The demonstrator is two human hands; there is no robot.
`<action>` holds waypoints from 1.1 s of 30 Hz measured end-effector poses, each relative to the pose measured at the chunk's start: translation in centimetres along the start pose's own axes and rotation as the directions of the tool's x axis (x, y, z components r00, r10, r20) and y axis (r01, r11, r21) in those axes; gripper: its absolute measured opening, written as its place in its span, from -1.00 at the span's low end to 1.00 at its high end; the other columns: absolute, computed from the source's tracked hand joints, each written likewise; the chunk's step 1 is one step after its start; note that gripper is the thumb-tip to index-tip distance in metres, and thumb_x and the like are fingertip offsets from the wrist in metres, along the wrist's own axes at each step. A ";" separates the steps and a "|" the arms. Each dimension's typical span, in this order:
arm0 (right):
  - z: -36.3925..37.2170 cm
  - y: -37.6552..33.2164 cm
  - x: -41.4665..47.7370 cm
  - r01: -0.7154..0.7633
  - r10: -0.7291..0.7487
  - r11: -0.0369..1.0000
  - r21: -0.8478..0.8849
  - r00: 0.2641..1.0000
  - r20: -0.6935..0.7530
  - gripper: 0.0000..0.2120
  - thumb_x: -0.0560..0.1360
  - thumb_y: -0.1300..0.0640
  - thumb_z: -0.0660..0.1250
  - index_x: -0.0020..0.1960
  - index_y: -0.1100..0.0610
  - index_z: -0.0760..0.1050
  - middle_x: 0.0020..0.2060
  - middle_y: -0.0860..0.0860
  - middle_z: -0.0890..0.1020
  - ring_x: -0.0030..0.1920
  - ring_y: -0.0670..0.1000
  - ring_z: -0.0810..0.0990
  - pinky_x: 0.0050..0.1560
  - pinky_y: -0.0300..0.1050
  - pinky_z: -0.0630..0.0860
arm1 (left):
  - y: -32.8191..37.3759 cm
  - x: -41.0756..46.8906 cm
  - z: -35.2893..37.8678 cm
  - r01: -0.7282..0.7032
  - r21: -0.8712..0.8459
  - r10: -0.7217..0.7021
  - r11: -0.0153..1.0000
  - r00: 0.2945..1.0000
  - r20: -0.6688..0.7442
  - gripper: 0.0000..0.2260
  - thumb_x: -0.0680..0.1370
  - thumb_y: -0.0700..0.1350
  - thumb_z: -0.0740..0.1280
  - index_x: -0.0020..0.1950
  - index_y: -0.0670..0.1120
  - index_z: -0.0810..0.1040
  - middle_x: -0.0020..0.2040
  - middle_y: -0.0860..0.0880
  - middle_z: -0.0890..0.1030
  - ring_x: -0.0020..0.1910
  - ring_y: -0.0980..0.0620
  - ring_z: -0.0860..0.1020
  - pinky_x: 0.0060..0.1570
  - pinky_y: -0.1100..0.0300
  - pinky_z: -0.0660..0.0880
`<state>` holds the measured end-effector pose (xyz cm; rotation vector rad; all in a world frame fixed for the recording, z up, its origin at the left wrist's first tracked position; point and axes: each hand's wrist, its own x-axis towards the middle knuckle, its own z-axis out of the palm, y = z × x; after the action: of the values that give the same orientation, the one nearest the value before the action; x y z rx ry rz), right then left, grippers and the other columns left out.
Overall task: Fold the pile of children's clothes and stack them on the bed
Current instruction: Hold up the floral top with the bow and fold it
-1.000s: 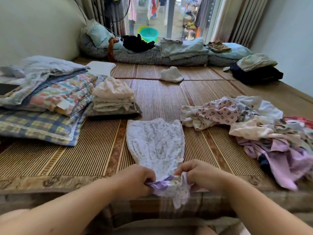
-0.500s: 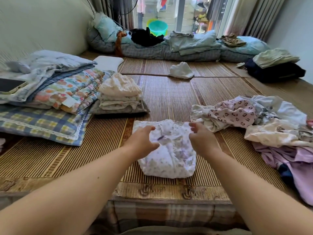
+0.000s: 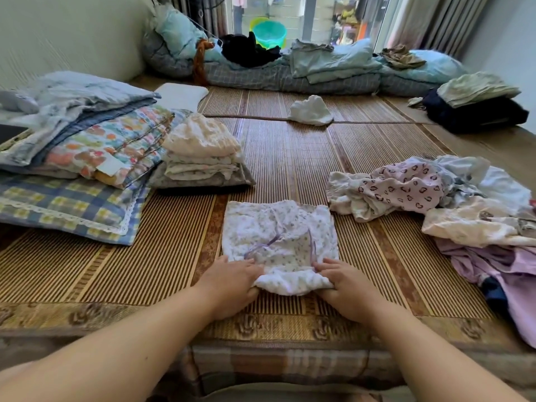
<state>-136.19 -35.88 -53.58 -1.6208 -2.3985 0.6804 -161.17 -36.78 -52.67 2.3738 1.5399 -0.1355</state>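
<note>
Mid-fold on a white floral garment, flat on the bed mat close to the near edge, centre of view. Pinched along its near rolled edge by both hands: left hand at the near-left corner, fingers curled over the cloth, thumb below the edge; right hand at the near-right corner, same curl, cloth bunched in the grip. Held at both corners probably to keep the edge straight and carry it over evenly for the next fold. Laid in the bare strip between the two heaps, likely for working room. Folded stack up left, touching the bedding, near enough for dropping the finished piece on. Unfolded pile to the right, well apart from the stack, so no mixing of done and not done. Plenty left in that pile; roughly midway at a guess. Loose purple ties on top of the garment, liable to slip out during the fold.
</note>
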 end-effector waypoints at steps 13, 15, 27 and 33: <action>-4.8 -3.5 1.2 -0.326 0.334 0.640 0.696 0.934 0.130 -0.84 0.54 0.09 0.28 -0.09 0.17 0.55 -0.12 0.09 0.65 -0.18 0.03 0.65 -0.19 -0.07 0.58 | 0.4 0.9 -4.8 0.092 -0.693 -0.252 0.715 0.958 -0.133 -0.76 0.58 -0.05 0.21 -0.20 -0.15 0.49 -0.29 -0.05 0.49 -0.38 0.02 0.41 -0.37 0.13 0.35; -4.8 -3.1 3.2 -0.375 0.473 0.694 0.615 0.881 0.004 -0.71 0.55 -0.05 0.26 0.14 0.12 0.52 0.09 0.07 0.61 0.00 0.04 0.60 -0.04 -0.03 0.53 | -0.2 3.1 -4.9 0.227 -0.664 -0.394 0.713 0.912 -0.112 -0.72 0.58 0.08 0.23 0.07 -0.12 0.54 -0.06 -0.05 0.59 -0.15 0.00 0.55 -0.21 0.10 0.46; -1.4 -2.1 6.3 -0.590 0.627 0.710 0.385 0.778 0.036 -0.55 0.39 -0.14 0.46 0.06 0.20 0.53 -0.13 0.05 0.60 -0.13 0.05 0.58 -0.24 -0.13 0.46 | -0.1 4.9 -3.0 0.586 -0.590 -0.595 0.555 0.775 0.211 -0.39 0.49 0.26 0.31 0.32 -0.19 0.44 0.17 -0.12 0.54 0.07 -0.07 0.51 -0.04 0.15 0.43; -1.6 -2.0 5.5 -0.592 0.633 0.633 0.499 0.767 0.108 -0.87 0.45 0.12 0.43 -0.14 0.19 0.60 -0.22 0.10 0.66 -0.21 0.08 0.64 -0.17 -0.04 0.60 | -0.3 4.8 -2.6 0.563 -0.700 -0.556 0.439 0.782 0.280 -0.63 0.50 0.01 0.41 0.19 -0.20 0.55 0.06 -0.12 0.62 0.03 -0.11 0.61 0.11 0.00 0.56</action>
<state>-139.47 -31.08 -51.89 -2.1284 -1.3581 1.2034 -159.66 -31.69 -51.43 1.1348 1.8405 0.3159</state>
